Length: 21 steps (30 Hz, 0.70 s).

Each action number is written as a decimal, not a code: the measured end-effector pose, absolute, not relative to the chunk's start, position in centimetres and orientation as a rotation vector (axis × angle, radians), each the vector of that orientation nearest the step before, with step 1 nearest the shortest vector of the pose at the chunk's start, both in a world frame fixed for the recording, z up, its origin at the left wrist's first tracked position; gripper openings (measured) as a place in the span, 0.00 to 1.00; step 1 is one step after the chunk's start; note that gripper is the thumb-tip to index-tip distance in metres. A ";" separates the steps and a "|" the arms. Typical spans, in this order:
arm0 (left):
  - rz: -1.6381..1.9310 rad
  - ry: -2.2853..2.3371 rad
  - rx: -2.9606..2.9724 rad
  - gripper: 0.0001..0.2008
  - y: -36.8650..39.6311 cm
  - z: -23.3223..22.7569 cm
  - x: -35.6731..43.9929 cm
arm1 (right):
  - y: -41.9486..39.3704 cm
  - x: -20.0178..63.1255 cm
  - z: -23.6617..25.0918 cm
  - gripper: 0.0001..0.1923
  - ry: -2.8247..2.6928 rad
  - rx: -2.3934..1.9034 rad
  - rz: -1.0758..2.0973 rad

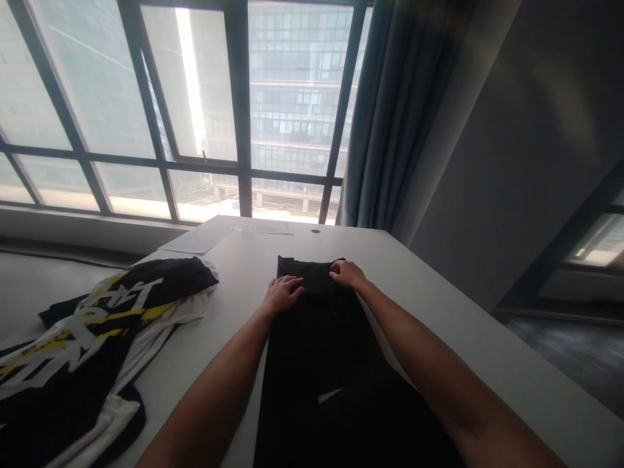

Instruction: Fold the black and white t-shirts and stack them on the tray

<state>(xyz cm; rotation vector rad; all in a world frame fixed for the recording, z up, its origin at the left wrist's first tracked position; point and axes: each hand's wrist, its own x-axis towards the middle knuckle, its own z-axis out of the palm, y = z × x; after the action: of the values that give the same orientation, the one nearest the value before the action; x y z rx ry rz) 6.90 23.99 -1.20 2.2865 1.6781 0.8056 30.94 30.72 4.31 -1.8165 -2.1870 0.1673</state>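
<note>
Pressing down on the far end of the long black fabric garment point(322, 351), I have both hands flat on it where it lies lengthwise on the white counter point(439, 305), running from me toward the window. My left hand point(283, 294) rests palm-down with fingers spread, gripping nothing; my right hand point(347, 273) curls its fingers lightly over the folded far edge. To do this well, I judge both palms should press evenly and keep the edges square. A black, white and yellow printed shirt point(97, 325) lies heaped well to the left.
</note>
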 end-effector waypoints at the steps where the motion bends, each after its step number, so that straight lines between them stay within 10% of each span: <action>1: 0.792 1.667 2.311 0.21 23.9 -1.2 6.9 | 30.7 31.3 3.8 0.17 -2.227 -1.824 0.179; 21: 1.025 1.366 2.638 0.13 23.4 -0.1 7.6 | 31.0 30.1 -1.3 0.25 -2.190 -1.674 0.089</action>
<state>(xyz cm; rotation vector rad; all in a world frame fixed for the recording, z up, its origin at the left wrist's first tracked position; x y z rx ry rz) 7.60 23.36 -0.10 2.6376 1.3655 1.0255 30.13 30.96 -1.30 -1.6736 -2.1898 0.0889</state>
